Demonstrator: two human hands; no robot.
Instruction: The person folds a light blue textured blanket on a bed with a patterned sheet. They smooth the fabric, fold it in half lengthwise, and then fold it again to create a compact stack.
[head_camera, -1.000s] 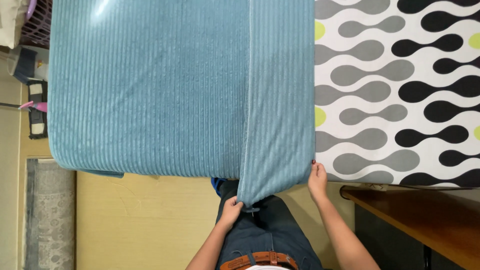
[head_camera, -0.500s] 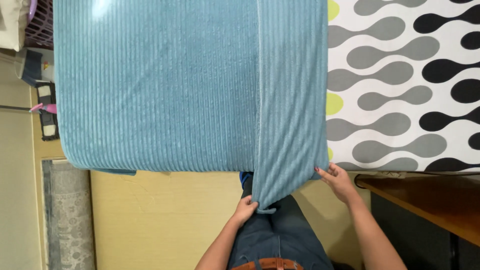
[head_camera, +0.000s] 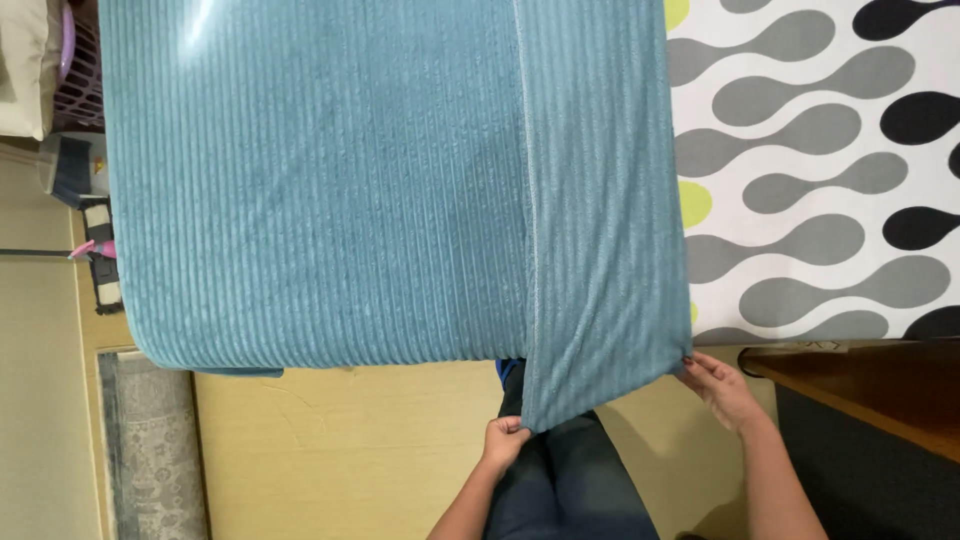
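Note:
A ribbed teal blanket (head_camera: 330, 190) lies spread over a bed, with a folded strip (head_camera: 600, 220) of it laid along its right side. My left hand (head_camera: 503, 440) pinches the lower left corner of that strip, which hangs past the bed's edge. At the strip's lower right corner, my right hand (head_camera: 718, 385) grips the fabric. Both corners are held just above my legs in blue jeans (head_camera: 565, 480).
A white sheet with grey, black and lime blob shapes (head_camera: 810, 170) covers the bed to the right. A dark wooden piece of furniture (head_camera: 870, 390) stands at the lower right. A grey rug (head_camera: 150, 450) lies on the yellowish floor at left, near a basket (head_camera: 75, 70).
The folded strip has shifted right across the bed, and both my hands have moved right with its corners. The view has drifted, so less of the patterned sheet shows.

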